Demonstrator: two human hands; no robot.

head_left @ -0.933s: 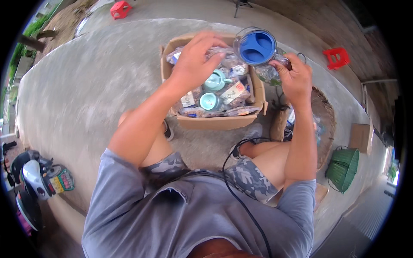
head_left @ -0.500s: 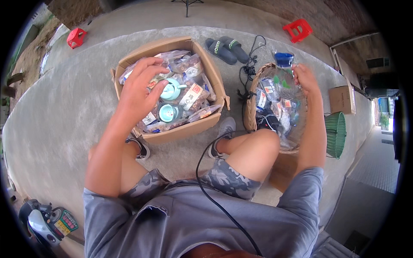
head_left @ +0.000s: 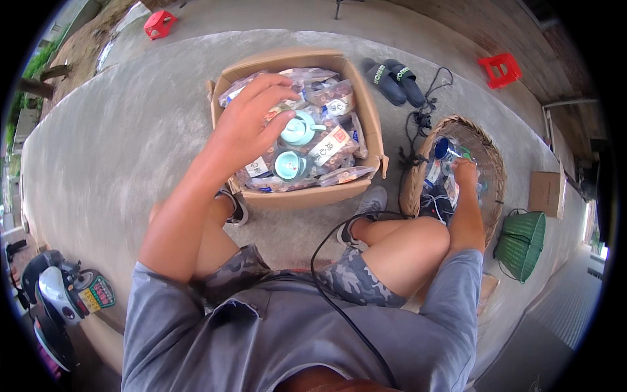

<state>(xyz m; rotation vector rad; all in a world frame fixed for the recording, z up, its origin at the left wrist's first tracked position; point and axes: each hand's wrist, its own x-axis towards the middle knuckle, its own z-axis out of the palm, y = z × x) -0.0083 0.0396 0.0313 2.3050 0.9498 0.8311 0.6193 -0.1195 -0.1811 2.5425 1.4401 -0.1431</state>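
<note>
Daylight is soft (corners black, edges bent).

Grey concrete floor (head_left: 98, 157) (a red stool (head_left: 159, 25) beyond)

We wear a grey shirt (head_left: 339, 346) with a rounded neckline, its short sleeves (head_left: 163, 304) slightly creased and leaving both our left hand (head_left: 251, 127) and our right hand (head_left: 465, 172) bare. A thin black cable (head_left: 349, 322) crosses the shirt's front and loops over our shorts (head_left: 362, 281), which carry a camouflage print in greys. Our shoes (head_left: 373, 199) mix pale grey and black, with whitish edges.
</note>
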